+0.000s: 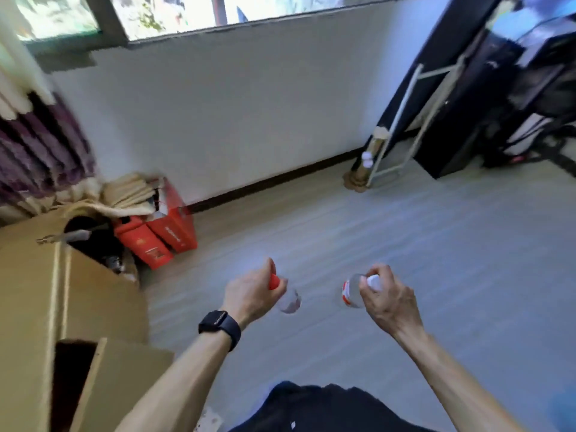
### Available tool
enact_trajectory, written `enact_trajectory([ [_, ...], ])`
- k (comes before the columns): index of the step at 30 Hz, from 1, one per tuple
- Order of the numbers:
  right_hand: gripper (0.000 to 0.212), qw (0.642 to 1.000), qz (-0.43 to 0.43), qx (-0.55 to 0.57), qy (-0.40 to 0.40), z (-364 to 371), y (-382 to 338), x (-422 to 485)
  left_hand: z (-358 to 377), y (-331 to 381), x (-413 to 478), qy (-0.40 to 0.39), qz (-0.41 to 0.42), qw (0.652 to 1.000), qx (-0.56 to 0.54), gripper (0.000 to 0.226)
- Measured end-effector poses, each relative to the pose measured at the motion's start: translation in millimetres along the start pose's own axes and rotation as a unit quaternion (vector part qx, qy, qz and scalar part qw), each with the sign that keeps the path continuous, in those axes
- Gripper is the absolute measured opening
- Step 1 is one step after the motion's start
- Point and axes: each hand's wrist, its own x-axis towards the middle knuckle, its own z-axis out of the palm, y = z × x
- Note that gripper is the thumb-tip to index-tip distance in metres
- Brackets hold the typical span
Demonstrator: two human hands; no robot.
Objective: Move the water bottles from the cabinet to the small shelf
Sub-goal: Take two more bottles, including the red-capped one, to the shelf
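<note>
Left hand (249, 294): fingers curled tight round the neck of the red-capped bottle (290, 299), just below the cap. Full closed grip. Clear body hanging below and to the right of the fist, tilted away from the person. Black watch (221, 327) strapped at the wrist.

Right hand (389, 299): fingers curled over the top of the white-capped bottle (350, 294), with the cap showing between the fingertips. Full closed grip. Clear body with a red-and-white label, pointing left toward the other bottle.

Both bottles carried in the air above the pale wood-look floor (343, 213), in front of the person. Side by side, near each other but apart.

To the left, just beside the left forearm: open cardboard box (31, 291), flaps up. Behind it, against the white wall (233, 104): two red cartons (165, 238) with folded cardboard stacked on top. Purple curtain (31, 145) at the far left edge. Window (156, 10) above the wall.

Far right: dark furniture unit (498, 120), blurred, contents not readable. White tubular frame (402, 126) leaning against its side. Dark clothing (327, 406) at the bottom edge, between the forearms.
</note>
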Motion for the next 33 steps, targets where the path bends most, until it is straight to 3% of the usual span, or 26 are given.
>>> enact_trajectory([
  [3,0.033,0.996,0.017,0.028,0.087,-60.2,57.6,22.4,-10.3,99.2,53.9,-0.018,0.115,0.992,0.039,0.034],
  [7,0.037,0.976,0.084,0.05,0.194,-141.0,122.2,48.3,-34.0,228.4,117.4,-0.015,0.269,0.957,0.105,0.034],
  [15,0.02,0.914,0.158,-0.001,0.373,-262.2,216.8,108.9,-33.2,456.0,221.5,-0.015,0.454,0.886,0.092,0.036],
  [25,0.013,0.863,0.226,-0.061,0.448,-396.1,341.6,206.3,-47.0,712.2,344.5,-0.052,0.542,0.838,-0.031,0.033],
  [33,0.018,0.867,0.229,-0.066,0.438,-479.8,484.9,280.5,-2.9,887.3,420.7,-0.023,0.576,0.816,0.034,0.033],
])
